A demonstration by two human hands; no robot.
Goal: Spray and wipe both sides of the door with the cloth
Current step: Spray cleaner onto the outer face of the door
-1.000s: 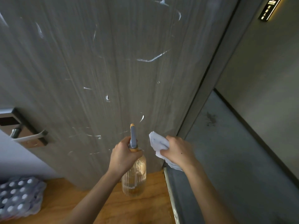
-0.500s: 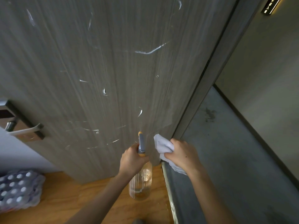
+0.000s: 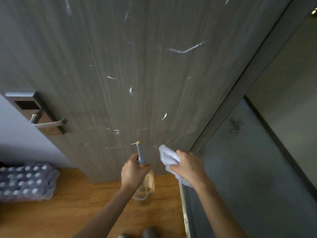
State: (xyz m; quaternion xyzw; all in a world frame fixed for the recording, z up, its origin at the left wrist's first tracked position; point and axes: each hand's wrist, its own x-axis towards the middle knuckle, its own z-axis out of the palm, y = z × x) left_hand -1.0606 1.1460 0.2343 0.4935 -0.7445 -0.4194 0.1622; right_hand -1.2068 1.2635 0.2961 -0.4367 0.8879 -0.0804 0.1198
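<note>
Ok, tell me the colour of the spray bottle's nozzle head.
Grey spray head with an orange tip, seen in the head view.

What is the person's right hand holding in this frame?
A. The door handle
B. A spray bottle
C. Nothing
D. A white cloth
D. The right hand grips a bunched white cloth near the door, while the left hand holds the spray bottle.

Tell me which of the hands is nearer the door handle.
Left. The left hand, gripping the spray bottle, sits right of and below the door handle; the right hand, holding the cloth, is farther right.
</note>
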